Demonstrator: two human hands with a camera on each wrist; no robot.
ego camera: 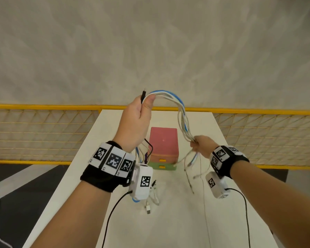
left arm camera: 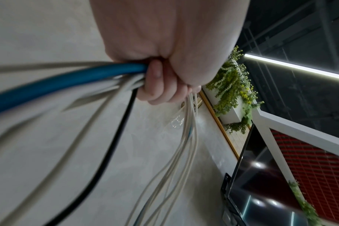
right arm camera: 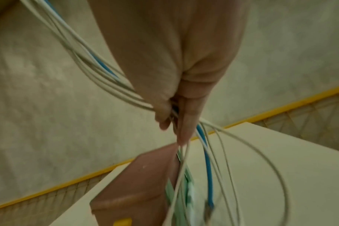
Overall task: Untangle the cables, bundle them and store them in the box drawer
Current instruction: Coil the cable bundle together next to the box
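A bundle of white, blue and black cables (ego camera: 170,99) arches in the air above the table. My left hand (ego camera: 140,115) is raised high and grips one end of the bundle (left arm camera: 114,76), with a black plug poking out above the fist. Lower and to the right, my right hand (ego camera: 198,143) grips the other side of the cables (right arm camera: 114,85); their loose ends dangle below it toward the table. The drawer box (ego camera: 164,142), pink on top with a green lower drawer and yellow handles, stands shut on the table between my hands. It also shows under my right hand (right arm camera: 172,117) as the drawer box (right arm camera: 139,188).
The white table (ego camera: 168,221) runs away from me, with a yellow mesh railing (ego camera: 43,133) behind it. A white cable with a plug (ego camera: 149,203) lies on the table below my left wrist. Black camera leads hang from both wrists.
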